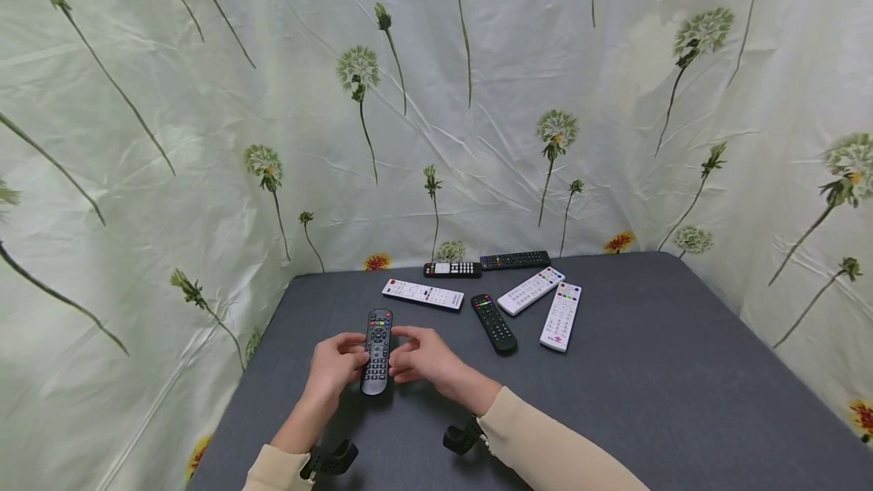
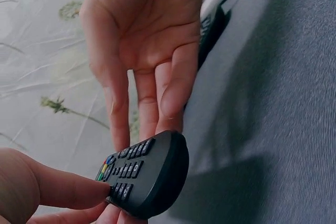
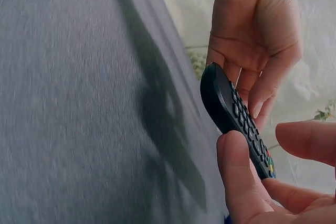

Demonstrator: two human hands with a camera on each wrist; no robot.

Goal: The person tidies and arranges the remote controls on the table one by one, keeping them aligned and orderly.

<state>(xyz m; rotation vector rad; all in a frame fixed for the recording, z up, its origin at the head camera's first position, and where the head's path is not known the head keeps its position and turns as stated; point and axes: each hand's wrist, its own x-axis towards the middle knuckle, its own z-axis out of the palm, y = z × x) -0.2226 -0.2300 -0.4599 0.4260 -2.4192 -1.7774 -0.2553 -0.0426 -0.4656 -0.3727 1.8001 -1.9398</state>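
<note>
A black remote control [image 1: 377,351] with colored buttons is held up above the dark table, its keys facing me. My left hand [image 1: 333,364] pinches it from the left; in the left wrist view the thumb [image 2: 79,190] presses on the keys while fingers lie underneath. At its right edge is my right hand [image 1: 428,361], with loosely extended fingers touching the remote. The right wrist view shows one right finger [image 3: 236,153] against the remote's side, and another digit lifted off the keys.
Behind the hands lie several remotes on the table [image 1: 648,377]: a white one [image 1: 423,294], black ones [image 1: 494,323] and white ones [image 1: 561,317] farther right, two dark ones along the back edge. A flowered curtain [image 1: 477,135] hangs behind. Each wrist wears a black strap.
</note>
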